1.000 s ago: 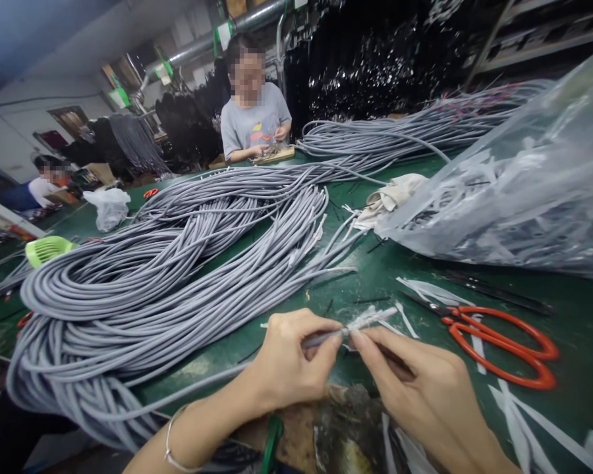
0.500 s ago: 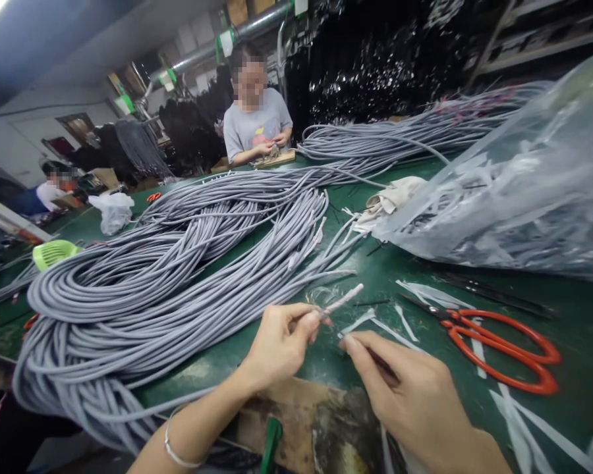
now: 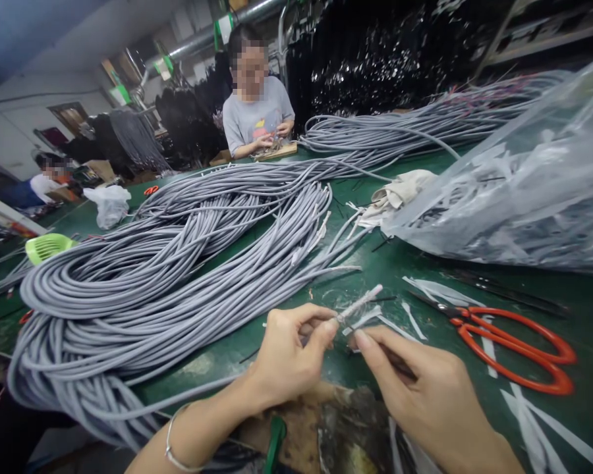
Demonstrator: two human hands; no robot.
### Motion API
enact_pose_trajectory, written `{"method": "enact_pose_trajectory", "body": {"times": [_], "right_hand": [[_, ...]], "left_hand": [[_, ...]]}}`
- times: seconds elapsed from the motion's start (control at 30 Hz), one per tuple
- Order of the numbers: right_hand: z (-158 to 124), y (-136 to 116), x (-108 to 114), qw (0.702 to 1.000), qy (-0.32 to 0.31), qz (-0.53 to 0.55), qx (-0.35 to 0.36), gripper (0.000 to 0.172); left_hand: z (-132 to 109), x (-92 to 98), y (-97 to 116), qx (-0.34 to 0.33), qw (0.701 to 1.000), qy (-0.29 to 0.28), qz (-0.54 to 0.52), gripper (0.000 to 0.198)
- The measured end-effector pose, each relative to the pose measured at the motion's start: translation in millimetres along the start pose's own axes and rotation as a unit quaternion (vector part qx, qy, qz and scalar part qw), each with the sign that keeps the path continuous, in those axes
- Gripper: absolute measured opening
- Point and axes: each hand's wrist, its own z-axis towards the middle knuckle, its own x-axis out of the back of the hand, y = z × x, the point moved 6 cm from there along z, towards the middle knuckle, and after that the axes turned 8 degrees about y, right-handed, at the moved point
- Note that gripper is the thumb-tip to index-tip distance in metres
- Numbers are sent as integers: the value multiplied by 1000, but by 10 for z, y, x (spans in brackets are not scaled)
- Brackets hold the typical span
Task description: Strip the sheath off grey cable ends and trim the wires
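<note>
My left hand is closed around the end of a grey cable, whose white-wrapped core sticks out past the fingertips, up and to the right. Thumb and index finger of my right hand pinch together just beside that core; something thin and dark seems to be between them, too small to name. The two hands are close but apart. Left of them lies a big bundle of grey cables, several with pale stripped ends. Orange-handled scissors rest to the right of my right hand, near white strips.
A large clear plastic bag of scraps stands at the right, beside a pale cloth. A co-worker sits across the green table. At the left are a lime-green basket and a white plastic bag.
Both hands have shifted slightly right in the picture, along with the camera view. The right fingertips are now closer to the cable's core, and the core looks more tilted upward.
</note>
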Motion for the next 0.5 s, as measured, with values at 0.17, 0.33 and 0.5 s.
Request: {"method": "enact_pose_trajectory", "body": {"times": [0.17, 0.33, 0.5], "right_hand": [[-22, 3, -12, 1000, -14, 7, 2, 32], [-11, 8, -9, 1000, -11, 4, -4, 30], [6, -27, 18, 1000, 0, 6, 3, 28]], "left_hand": [[2, 22, 13, -6, 1000, 7, -16, 22], [-17, 15, 38, -27, 1000, 1, 5, 21], [-40, 19, 143, -105, 991, 38, 74, 12]]}}
